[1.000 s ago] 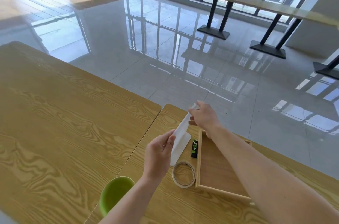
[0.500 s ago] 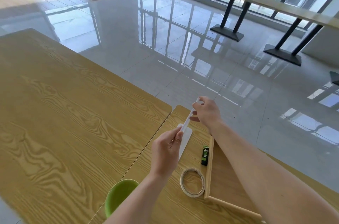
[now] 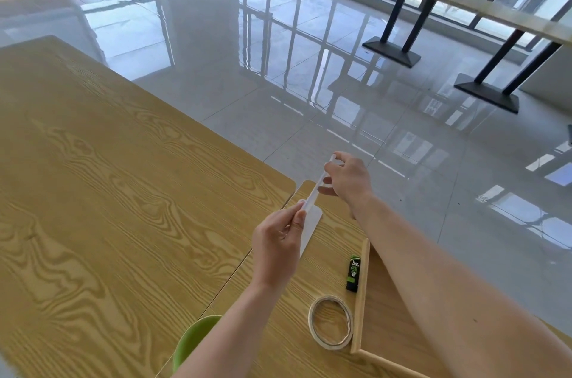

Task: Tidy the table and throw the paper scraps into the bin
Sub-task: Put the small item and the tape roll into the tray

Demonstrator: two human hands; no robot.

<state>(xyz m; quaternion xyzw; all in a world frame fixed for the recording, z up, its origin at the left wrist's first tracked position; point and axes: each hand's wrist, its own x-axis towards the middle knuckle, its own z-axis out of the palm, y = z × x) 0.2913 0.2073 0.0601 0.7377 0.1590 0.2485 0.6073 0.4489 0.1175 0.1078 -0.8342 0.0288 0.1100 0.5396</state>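
A white sheet of paper (image 3: 310, 224) is held above the wooden table (image 3: 108, 207), stretched edge-on between both hands. My left hand (image 3: 277, 246) pinches its near end between thumb and fingers. My right hand (image 3: 346, 179) grips its far end near the table's far corner. The lower part of the sheet hangs down beside my left hand. A green bin (image 3: 193, 342) shows at the bottom edge, partly hidden by my left forearm.
A roll of tape (image 3: 330, 322) lies flat on the table beside a wooden tray (image 3: 359, 300). A small black and green tube (image 3: 353, 273) lies against the tray's left rim. Glossy floor and dark-legged tables (image 3: 399, 24) lie beyond.
The sheet, seen flat a second ago, is now folded narrower and pulled taut between the hands. The view has shifted, so the table items sit lower and further right.
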